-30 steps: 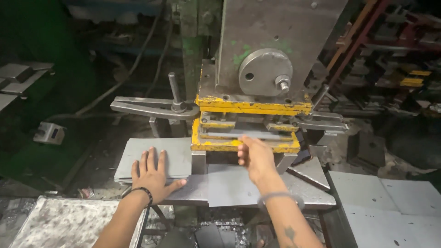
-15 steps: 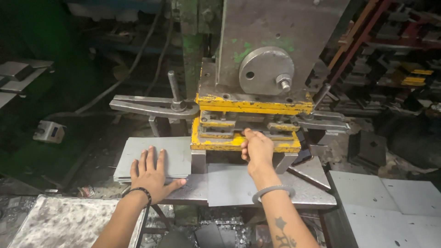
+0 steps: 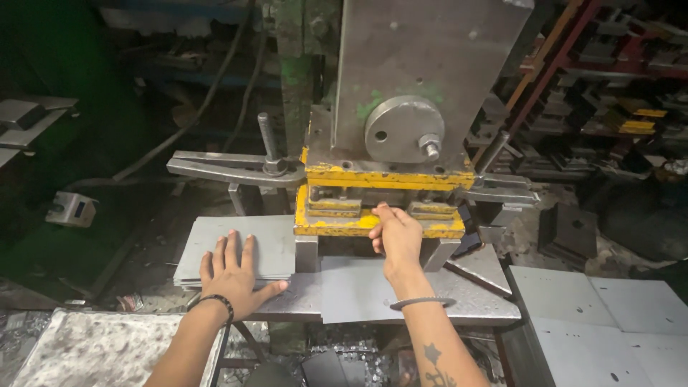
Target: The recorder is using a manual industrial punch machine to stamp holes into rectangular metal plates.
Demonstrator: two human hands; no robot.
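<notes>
Beside the yellow die (image 3: 337,226), left hand (image 3: 233,276) presses stacked sheets (image 3: 240,240).

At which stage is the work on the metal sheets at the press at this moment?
Done: flat grey sheets lie at the right of the press, though whether they are finished I cannot tell. In hand: the right hand reaches into the yellow die, fingers at its slot. Left: the left hand rests flat on a stack of sheets beside the die.
</notes>
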